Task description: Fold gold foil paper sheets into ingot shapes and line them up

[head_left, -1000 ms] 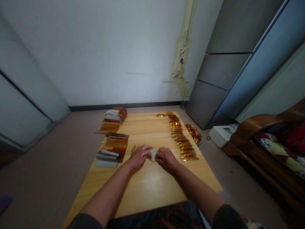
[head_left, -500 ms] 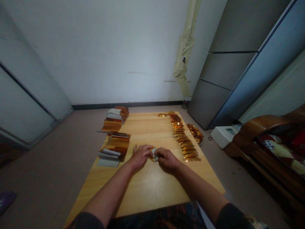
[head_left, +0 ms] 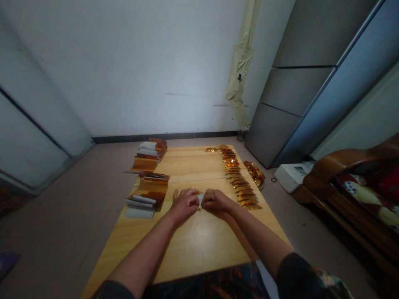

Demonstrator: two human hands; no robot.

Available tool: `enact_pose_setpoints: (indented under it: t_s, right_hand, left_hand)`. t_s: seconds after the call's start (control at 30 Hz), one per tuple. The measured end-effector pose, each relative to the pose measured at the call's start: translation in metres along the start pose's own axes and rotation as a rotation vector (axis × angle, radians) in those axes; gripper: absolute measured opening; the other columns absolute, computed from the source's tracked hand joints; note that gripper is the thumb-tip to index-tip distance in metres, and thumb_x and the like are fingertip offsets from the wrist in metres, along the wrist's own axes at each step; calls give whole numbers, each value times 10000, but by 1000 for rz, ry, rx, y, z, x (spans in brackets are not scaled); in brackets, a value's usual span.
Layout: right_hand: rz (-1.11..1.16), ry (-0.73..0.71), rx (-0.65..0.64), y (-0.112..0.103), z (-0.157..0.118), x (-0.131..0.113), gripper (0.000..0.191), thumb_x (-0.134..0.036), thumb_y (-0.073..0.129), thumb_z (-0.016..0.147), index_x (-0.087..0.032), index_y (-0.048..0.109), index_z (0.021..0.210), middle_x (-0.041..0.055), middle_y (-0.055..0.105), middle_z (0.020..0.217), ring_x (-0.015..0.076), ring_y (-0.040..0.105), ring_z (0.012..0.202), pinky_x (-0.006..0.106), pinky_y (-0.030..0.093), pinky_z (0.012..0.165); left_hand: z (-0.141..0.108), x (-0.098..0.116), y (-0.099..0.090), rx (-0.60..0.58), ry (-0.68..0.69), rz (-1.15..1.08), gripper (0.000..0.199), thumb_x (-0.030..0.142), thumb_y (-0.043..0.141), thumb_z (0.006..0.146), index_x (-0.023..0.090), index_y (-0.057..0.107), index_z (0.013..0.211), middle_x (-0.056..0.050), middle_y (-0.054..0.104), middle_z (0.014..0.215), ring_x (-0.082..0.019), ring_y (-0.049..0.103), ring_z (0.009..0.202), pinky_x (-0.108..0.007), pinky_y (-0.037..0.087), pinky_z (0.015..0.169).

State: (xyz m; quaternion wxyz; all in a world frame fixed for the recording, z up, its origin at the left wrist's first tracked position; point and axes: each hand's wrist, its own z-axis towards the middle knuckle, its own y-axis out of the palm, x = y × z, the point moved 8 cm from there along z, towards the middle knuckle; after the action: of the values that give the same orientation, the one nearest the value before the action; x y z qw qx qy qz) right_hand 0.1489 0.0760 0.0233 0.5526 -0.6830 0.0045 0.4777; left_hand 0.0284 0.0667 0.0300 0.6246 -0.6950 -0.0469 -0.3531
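A small piece of gold foil paper (head_left: 201, 200), its pale back facing up, lies on the wooden table (head_left: 199, 245) between my hands, partly folded. My left hand (head_left: 186, 202) presses and pinches its left side, fingers curled over the edge. My right hand (head_left: 216, 201) grips the right side with bent fingers. Much of the paper is hidden under the fingers. To the left are stacks of gold and grey foil sheets (head_left: 152, 189), some curled. Along the right edge runs a row of folded gold foil pieces (head_left: 238, 180).
Another stack of foil sheets (head_left: 145, 162) sits at the table's far left. Beyond the right edge, a container heaped with gold pieces (head_left: 254, 172) stands low. A white box (head_left: 289, 177), a wooden bench (head_left: 330, 182) and a grey refrigerator (head_left: 296, 87) are on the right.
My right hand has shifted slightly up and its fingers have closed over the paper's right side. The paper shows a narrower pale face. My left hand stays nearly in place.
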Motion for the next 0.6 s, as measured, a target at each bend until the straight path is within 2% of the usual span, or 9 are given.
enact_pose_setpoints:
  t_s: [0.23,0.47,0.6]
  right_hand:
    - [-110,242,24,-3,6,0,133,-244,692,721,-221,744,842,-15,654,824,110,564,703,188,372,603]
    - [-115,255,44,-3,9,3,90,-232,653,763,-221,737,795,-20,649,798,109,561,712,188,352,600]
    - [-190,333,62,-4,7,0,95,-278,647,778,-221,723,781,-12,634,805,109,540,688,202,305,562]
  left_hand:
    - [1,0,0,-4,-9,7,55,303,621,732,294,672,751,34,568,1297,-259,410,1251,-638,26,1083]
    - [1,1,0,-25,-1,23,64,308,622,738,313,674,775,52,556,1308,-260,410,1257,-646,20,1080]
    - [1,2,-1,-20,-4,33,64,319,627,736,296,669,779,32,559,1311,-263,412,1259,-639,28,1086]
